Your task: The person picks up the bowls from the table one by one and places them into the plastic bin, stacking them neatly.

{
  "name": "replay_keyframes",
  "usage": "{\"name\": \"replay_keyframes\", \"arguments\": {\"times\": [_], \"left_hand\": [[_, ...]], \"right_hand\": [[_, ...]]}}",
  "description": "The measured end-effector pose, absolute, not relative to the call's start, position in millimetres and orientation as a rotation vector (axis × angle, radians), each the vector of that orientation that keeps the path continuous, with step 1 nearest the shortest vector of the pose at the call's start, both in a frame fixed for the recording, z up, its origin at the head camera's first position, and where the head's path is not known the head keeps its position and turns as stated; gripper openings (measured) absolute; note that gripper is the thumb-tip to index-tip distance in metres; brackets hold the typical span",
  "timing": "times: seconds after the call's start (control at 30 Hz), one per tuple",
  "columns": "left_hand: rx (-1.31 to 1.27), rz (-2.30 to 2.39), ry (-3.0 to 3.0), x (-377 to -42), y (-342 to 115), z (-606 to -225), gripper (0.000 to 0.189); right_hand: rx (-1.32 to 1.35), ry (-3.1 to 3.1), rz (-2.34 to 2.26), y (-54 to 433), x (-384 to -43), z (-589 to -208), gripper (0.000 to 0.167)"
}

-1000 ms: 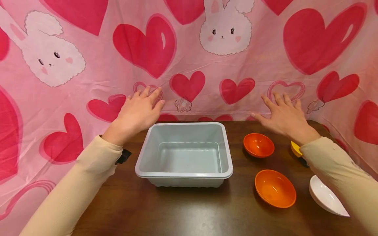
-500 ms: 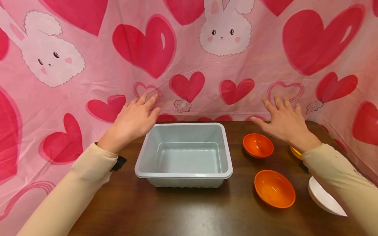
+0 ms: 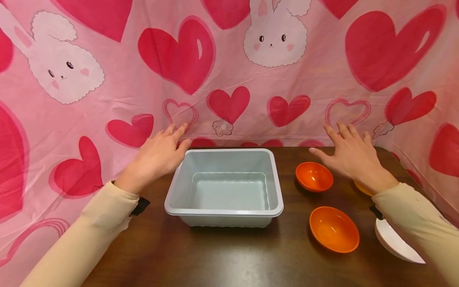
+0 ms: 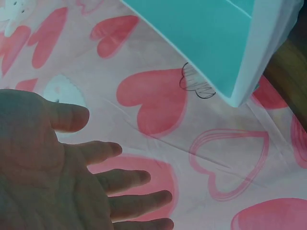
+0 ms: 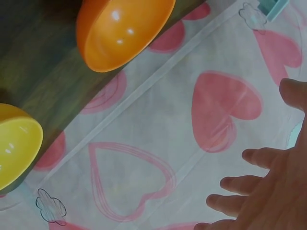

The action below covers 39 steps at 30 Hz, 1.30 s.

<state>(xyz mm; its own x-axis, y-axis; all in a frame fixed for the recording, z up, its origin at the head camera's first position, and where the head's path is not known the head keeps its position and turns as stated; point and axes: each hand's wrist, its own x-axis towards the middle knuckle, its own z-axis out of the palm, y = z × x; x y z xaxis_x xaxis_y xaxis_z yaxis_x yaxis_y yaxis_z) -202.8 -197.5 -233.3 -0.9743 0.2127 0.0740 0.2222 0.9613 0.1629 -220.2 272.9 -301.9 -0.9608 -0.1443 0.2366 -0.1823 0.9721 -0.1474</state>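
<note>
My left hand point(image 3: 157, 155) hovers at the back left corner of a grey plastic basin point(image 3: 224, 213), its fingers spread and holding nothing. The basin has nothing in it. On the other side, my right hand point(image 3: 353, 155) is raised with spread fingers, beyond and right of a small orange-red bowl point(image 3: 314, 177). A larger orange bowl point(image 3: 334, 230) sits nearer the front. Beneath the right wrist, a yellow bowl point(image 3: 363, 188) is mostly hidden in the head view; the right wrist view shows more of that yellow bowl point(image 5: 17, 146). The right forearm partly covers a white bowl point(image 3: 398, 243).
Everything stands on a dark brown wooden table point(image 3: 229, 259). A pink curtain point(image 3: 229, 71) with hearts and rabbits hangs close behind the table and along its sides. A black strap piece point(image 3: 140, 206) shows at the left wrist.
Both hands have lowered a little toward the table; the left has also drifted left and the right slightly right. The basin and bowls have not moved.
</note>
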Motion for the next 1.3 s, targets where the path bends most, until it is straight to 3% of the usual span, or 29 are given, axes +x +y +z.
{"name": "replay_keyframes", "arguments": {"times": [0.3, 0.7, 0.93, 1.13, 1.3], "left_hand": [[-0.366, -0.346, -3.017, -192, -203, -247, 0.072], [-0.318, -0.351, -2.961, -177, -219, -268, 0.052], [-0.269, -0.357, -2.995, -172, -226, -283, 0.054], [-0.269, -0.38, -3.016, -169, -230, -296, 0.044], [-0.223, -0.396, -3.073, -165, -233, -303, 0.049]], "right_hand": [[0.228, -2.932, 0.251, 276, -211, -307, 0.1], [0.285, -2.842, 0.232, 279, -200, -317, 0.091], [0.285, -2.824, 0.316, 282, -193, -321, 0.09], [0.321, -2.79, 0.359, 282, -183, -324, 0.088], [0.326, -2.767, 0.38, 279, -176, -328, 0.088]]}}
